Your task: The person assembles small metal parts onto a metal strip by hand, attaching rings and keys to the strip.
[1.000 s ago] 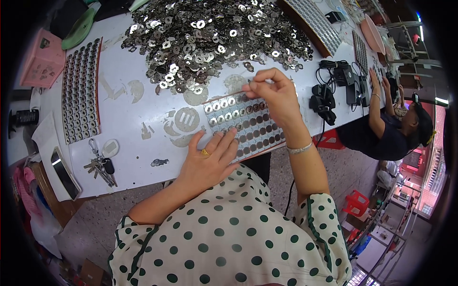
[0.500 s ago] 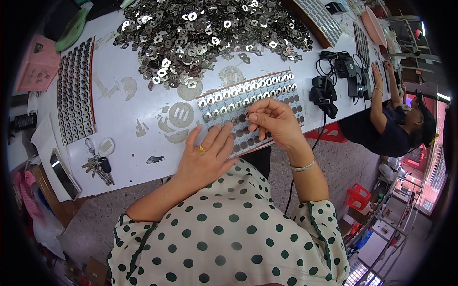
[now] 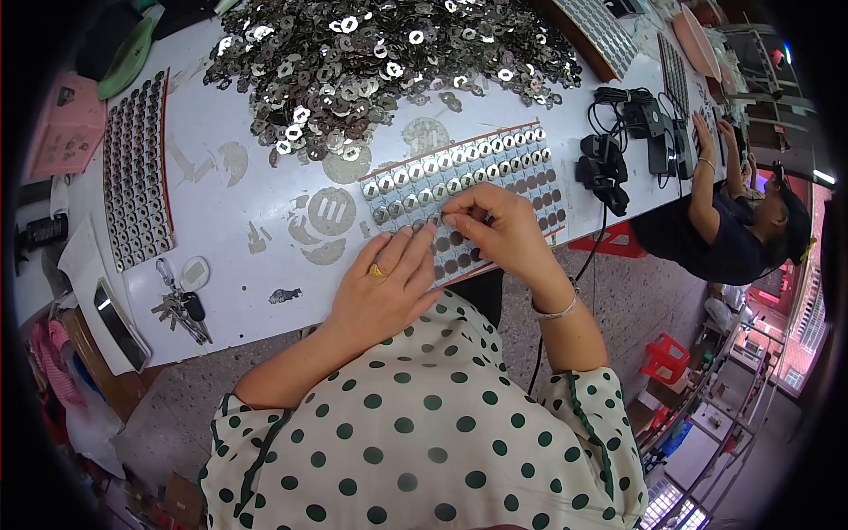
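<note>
A flat board [image 3: 521, 159] with rows of round pieces lies in front of me at the table's near edge. Its far rows carry shiny metal discs with cut-out centres; the nearer rows look like plain dark rounds. My left hand [image 3: 382, 281], a gold-coloured ring on one finger, rests on the board's left part with its fingers stretched out. Against those fingertips, my right hand [image 3: 499, 228] pinches thumb and forefinger together over a row. Whatever the pinch holds is too small and hidden to name.
A large heap of loose metal discs [image 3: 380, 71] covers the far table. Another filled board [image 3: 137, 177] lies left, near keys [image 3: 181, 305] and a phone [image 3: 121, 322]. Black cables and adapters [image 3: 605, 168] sit at right. Beyond them, a person [image 3: 724, 221] works at the same table.
My right hand has moved slightly left and down onto the board, its pinch now meeting the left fingertips. The left hand has barely shifted.
</note>
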`<action>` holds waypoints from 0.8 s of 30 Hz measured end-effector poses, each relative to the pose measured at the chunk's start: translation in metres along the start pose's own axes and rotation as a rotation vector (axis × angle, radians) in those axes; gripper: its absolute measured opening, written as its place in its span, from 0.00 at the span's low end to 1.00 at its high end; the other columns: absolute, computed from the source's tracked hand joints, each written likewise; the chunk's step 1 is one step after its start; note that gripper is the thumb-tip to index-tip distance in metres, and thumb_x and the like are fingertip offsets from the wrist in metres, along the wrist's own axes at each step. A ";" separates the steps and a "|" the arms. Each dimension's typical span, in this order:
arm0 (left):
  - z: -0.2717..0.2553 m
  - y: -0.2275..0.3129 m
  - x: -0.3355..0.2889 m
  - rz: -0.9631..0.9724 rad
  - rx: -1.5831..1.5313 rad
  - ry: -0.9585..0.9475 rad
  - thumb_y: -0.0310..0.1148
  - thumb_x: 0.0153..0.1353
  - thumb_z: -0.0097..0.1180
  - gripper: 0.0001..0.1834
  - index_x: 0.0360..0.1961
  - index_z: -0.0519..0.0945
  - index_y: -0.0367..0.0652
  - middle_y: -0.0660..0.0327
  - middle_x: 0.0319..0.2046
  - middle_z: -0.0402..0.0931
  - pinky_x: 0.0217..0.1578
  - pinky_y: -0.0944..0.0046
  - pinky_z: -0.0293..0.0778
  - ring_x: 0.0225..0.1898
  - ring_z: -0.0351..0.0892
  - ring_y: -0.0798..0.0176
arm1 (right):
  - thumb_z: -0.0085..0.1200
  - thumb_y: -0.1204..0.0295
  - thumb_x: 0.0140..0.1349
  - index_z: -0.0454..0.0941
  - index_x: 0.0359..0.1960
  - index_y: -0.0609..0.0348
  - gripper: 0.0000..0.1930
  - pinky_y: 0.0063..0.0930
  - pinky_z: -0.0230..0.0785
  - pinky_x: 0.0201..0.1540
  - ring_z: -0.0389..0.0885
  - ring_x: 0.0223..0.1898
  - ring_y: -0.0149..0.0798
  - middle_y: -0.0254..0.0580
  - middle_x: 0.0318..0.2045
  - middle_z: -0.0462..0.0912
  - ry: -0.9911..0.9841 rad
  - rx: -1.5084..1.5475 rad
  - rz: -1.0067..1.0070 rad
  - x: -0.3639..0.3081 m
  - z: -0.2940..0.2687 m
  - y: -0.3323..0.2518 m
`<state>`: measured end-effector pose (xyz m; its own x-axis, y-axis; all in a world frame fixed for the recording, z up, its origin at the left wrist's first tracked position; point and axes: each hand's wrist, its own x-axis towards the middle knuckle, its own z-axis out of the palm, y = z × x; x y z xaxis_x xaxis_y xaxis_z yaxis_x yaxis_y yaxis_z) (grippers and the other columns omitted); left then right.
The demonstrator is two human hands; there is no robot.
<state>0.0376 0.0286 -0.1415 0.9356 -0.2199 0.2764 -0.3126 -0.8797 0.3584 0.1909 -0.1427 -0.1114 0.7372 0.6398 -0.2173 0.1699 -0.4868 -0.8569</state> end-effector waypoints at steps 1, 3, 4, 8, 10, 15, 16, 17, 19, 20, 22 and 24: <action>0.000 0.000 0.000 0.000 0.016 0.000 0.51 0.60 0.65 0.26 0.48 0.81 0.39 0.55 0.67 0.71 0.64 0.52 0.66 0.63 0.70 0.54 | 0.67 0.79 0.61 0.84 0.43 0.63 0.10 0.19 0.71 0.28 0.77 0.26 0.23 0.33 0.31 0.83 0.009 -0.028 -0.048 0.000 0.000 0.001; 0.001 0.000 -0.001 -0.001 0.020 0.003 0.51 0.60 0.65 0.26 0.48 0.81 0.40 0.55 0.67 0.71 0.65 0.52 0.65 0.63 0.70 0.54 | 0.68 0.79 0.60 0.84 0.42 0.62 0.09 0.19 0.70 0.29 0.77 0.27 0.23 0.34 0.31 0.82 0.033 -0.027 -0.033 0.000 0.003 -0.002; 0.001 0.000 -0.001 -0.001 0.024 0.007 0.51 0.60 0.64 0.26 0.48 0.81 0.40 0.55 0.67 0.71 0.65 0.52 0.65 0.64 0.70 0.54 | 0.68 0.79 0.60 0.84 0.42 0.62 0.09 0.19 0.70 0.29 0.77 0.27 0.23 0.34 0.31 0.82 0.059 -0.027 -0.019 -0.001 0.004 -0.003; 0.001 0.002 0.000 -0.003 0.033 0.006 0.51 0.60 0.64 0.26 0.48 0.81 0.40 0.55 0.67 0.71 0.65 0.52 0.65 0.64 0.70 0.54 | 0.69 0.80 0.59 0.82 0.40 0.62 0.09 0.19 0.70 0.30 0.76 0.27 0.23 0.33 0.29 0.79 0.102 -0.047 -0.028 -0.005 0.006 -0.001; 0.002 0.002 -0.001 -0.004 0.020 0.000 0.51 0.60 0.64 0.25 0.48 0.81 0.41 0.55 0.68 0.71 0.66 0.52 0.64 0.64 0.70 0.54 | 0.69 0.79 0.59 0.82 0.38 0.62 0.08 0.20 0.69 0.29 0.76 0.27 0.23 0.34 0.28 0.79 0.077 -0.067 -0.040 -0.006 0.006 0.002; -0.001 0.001 0.000 0.000 0.020 0.010 0.51 0.60 0.65 0.25 0.47 0.81 0.41 0.55 0.67 0.71 0.65 0.53 0.65 0.63 0.70 0.54 | 0.69 0.77 0.60 0.82 0.38 0.63 0.08 0.23 0.71 0.29 0.78 0.26 0.29 0.38 0.31 0.80 -0.006 -0.253 -0.124 0.002 -0.004 -0.010; -0.002 0.000 0.000 -0.001 0.008 0.012 0.51 0.60 0.65 0.24 0.46 0.81 0.41 0.55 0.67 0.72 0.65 0.53 0.65 0.63 0.71 0.54 | 0.68 0.76 0.60 0.82 0.39 0.63 0.08 0.25 0.72 0.30 0.79 0.26 0.31 0.40 0.32 0.82 -0.046 -0.311 -0.155 0.006 -0.007 -0.012; -0.002 0.000 0.001 -0.002 0.013 0.016 0.51 0.60 0.65 0.24 0.46 0.81 0.41 0.55 0.67 0.72 0.65 0.53 0.65 0.63 0.71 0.54 | 0.68 0.76 0.60 0.82 0.39 0.63 0.08 0.25 0.72 0.30 0.79 0.26 0.31 0.40 0.32 0.82 -0.045 -0.312 -0.160 0.014 -0.010 -0.014; -0.003 0.000 0.003 0.004 -0.003 0.010 0.50 0.59 0.65 0.24 0.45 0.81 0.41 0.55 0.67 0.72 0.63 0.54 0.66 0.62 0.71 0.54 | 0.65 0.73 0.61 0.82 0.44 0.58 0.11 0.39 0.74 0.35 0.81 0.31 0.49 0.45 0.35 0.83 0.145 -0.320 -0.218 0.034 -0.019 -0.016; -0.003 0.000 0.004 0.005 0.001 0.013 0.50 0.59 0.65 0.24 0.45 0.81 0.41 0.55 0.67 0.72 0.63 0.54 0.66 0.62 0.71 0.54 | 0.65 0.73 0.61 0.82 0.44 0.58 0.11 0.39 0.74 0.35 0.81 0.31 0.49 0.45 0.35 0.83 0.148 -0.320 -0.224 0.049 -0.022 -0.014; -0.004 0.001 0.004 0.000 -0.012 0.023 0.49 0.59 0.65 0.23 0.44 0.81 0.41 0.56 0.67 0.72 0.62 0.54 0.67 0.61 0.72 0.54 | 0.65 0.73 0.61 0.83 0.44 0.58 0.10 0.38 0.75 0.38 0.82 0.33 0.50 0.45 0.34 0.84 0.477 -0.415 -0.410 0.079 -0.024 -0.015; -0.004 0.001 0.004 0.003 -0.006 0.028 0.49 0.59 0.66 0.23 0.44 0.81 0.41 0.56 0.67 0.72 0.62 0.54 0.67 0.61 0.72 0.54 | 0.64 0.75 0.61 0.83 0.45 0.59 0.11 0.35 0.77 0.39 0.83 0.34 0.46 0.44 0.34 0.85 0.440 -0.474 -0.404 0.096 -0.022 -0.009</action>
<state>0.0400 0.0281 -0.1368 0.9297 -0.2101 0.3024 -0.3162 -0.8765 0.3629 0.2748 -0.0899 -0.1140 0.7341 0.5745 0.3619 0.6710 -0.5322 -0.5163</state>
